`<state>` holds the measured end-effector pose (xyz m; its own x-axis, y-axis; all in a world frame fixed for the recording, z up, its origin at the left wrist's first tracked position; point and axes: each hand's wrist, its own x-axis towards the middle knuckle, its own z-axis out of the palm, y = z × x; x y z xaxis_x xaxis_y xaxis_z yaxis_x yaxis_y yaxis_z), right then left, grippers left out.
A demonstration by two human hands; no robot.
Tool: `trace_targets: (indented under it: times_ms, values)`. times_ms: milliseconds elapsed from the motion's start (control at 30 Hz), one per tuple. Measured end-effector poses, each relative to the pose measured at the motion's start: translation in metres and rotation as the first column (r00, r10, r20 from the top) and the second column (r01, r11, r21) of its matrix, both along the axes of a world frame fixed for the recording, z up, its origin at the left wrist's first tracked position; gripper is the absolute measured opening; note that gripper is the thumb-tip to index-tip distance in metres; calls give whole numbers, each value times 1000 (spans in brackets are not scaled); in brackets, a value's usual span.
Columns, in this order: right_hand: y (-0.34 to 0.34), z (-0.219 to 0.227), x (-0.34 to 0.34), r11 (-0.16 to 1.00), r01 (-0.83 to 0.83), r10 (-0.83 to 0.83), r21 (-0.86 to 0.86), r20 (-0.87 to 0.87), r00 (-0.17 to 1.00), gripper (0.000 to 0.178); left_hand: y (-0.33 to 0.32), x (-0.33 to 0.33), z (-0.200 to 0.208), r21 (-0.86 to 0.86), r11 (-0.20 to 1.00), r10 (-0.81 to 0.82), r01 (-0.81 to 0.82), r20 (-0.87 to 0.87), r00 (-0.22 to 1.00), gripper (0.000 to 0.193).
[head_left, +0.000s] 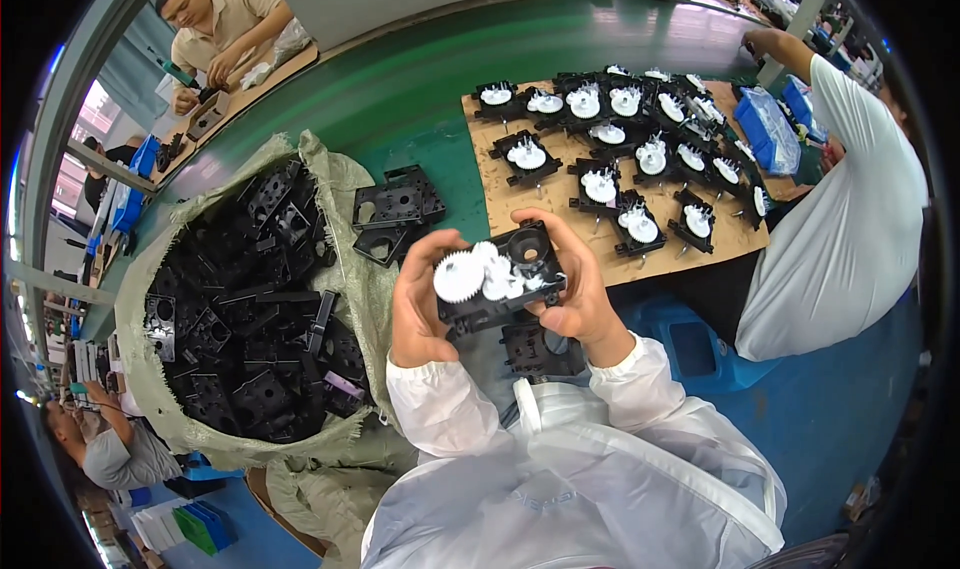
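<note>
A black plastic gear housing (490, 316) is held up between both of my hands, its face with the gears toward me. A large white gear (460, 277) sits at its left end, smaller white gears (500, 277) cluster mid-face, and a round black recess shows at the right. My left hand (421, 309) wraps the left edge. My right hand (583, 294) grips the right side, thumb at the lower corner. Below the housing lies another black plastic part (535, 349), partly hidden by my hands and sleeves.
At left a woven sack (150, 369) brims with black housings (265, 389). A few bare housings (390, 207) lie beside it on the green bench. A cardboard sheet (495, 219) carries several geared housings (640, 224). A co-worker's sleeve (850, 219) is at right, near a blue stool (680, 344).
</note>
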<state>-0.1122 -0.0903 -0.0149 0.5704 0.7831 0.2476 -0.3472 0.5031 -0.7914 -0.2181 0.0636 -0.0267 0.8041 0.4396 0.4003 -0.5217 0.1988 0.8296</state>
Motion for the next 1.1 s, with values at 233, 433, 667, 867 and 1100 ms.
trace_targets:
  times_ms: [233,433,667,867,1100]
  values:
    - [18,4,-1,995,89,-89,35,0,996,97,-23,20,3,-139,982,140,-130,64,988,122]
    - [28,-4,-4,977,103,-101,187,-22,995,89,-17,23,10,-216,933,312,-286,98,945,116]
    - [27,-30,10,838,448,-474,310,9,880,65,9,5,3,-222,896,429,-385,210,879,113]
    - [0,-52,36,765,644,-288,-11,889,357,53,15,0,-4,-254,891,430,-376,205,879,113]
    - [3,-13,12,627,766,194,-144,981,26,51,7,4,6,-344,878,423,-334,230,876,99]
